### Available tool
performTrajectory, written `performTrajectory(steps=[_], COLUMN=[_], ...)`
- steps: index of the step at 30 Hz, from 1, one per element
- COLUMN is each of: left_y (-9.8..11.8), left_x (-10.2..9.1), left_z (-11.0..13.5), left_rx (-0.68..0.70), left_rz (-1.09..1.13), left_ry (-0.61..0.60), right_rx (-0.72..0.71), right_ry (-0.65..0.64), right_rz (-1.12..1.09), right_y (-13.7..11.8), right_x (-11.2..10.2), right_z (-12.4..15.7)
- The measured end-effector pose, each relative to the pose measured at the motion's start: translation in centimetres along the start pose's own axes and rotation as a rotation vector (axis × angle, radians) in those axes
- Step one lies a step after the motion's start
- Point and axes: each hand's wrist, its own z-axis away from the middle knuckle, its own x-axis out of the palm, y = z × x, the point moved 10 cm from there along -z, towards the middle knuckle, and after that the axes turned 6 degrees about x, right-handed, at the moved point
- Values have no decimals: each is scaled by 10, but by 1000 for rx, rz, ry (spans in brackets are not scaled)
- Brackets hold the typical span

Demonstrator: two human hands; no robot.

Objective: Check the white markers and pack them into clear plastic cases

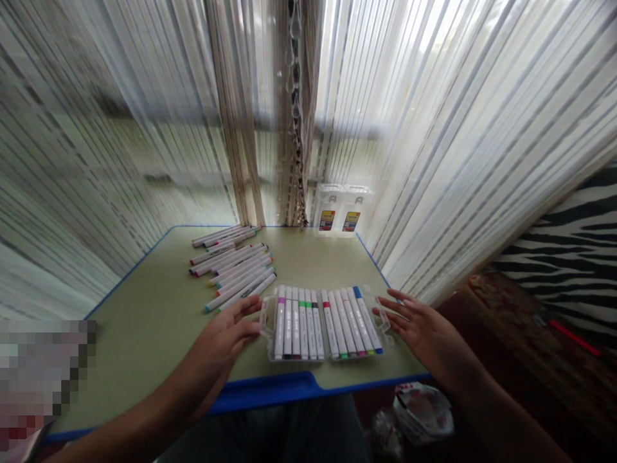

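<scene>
A clear plastic case [270,354] lies unfolded near the table's front edge, each half holding a row of white markers [303,328] with coloured bands and ends. My left hand [234,331] is at the case's left end, fingers stretched toward its handle; whether the fingertips touch it I cannot tell. At the opposite end, my right hand [419,321] has its fingers spread beside the right handle, holding nothing. Behind my left hand, a loose pile of white markers [241,263] with coloured ends covers part of the table.
The pale table [159,347] has a blue rim. Another clear case [342,215] with two labels stands upright at the back, against sheer striped curtains [434,116]. A blurred-out item [38,379] is at the left edge. Plastic bags [421,411] lie below the table.
</scene>
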Motion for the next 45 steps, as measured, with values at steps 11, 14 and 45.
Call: performTrajectory(steps=[11,14,45], left_y=[18,20,11], left_x=[21,29,95], left_z=[14,19,50], left_rx=[105,141,293], left_rz=[-67,-36,36], left_ry=[-117,-153,-517], right_rx=[-61,-104,-653], right_ry=[-32,-54,-264], right_rz=[-34,-45,529], right_y=[-12,-15,18], right_x=[27,36,120], right_z=[21,24,67])
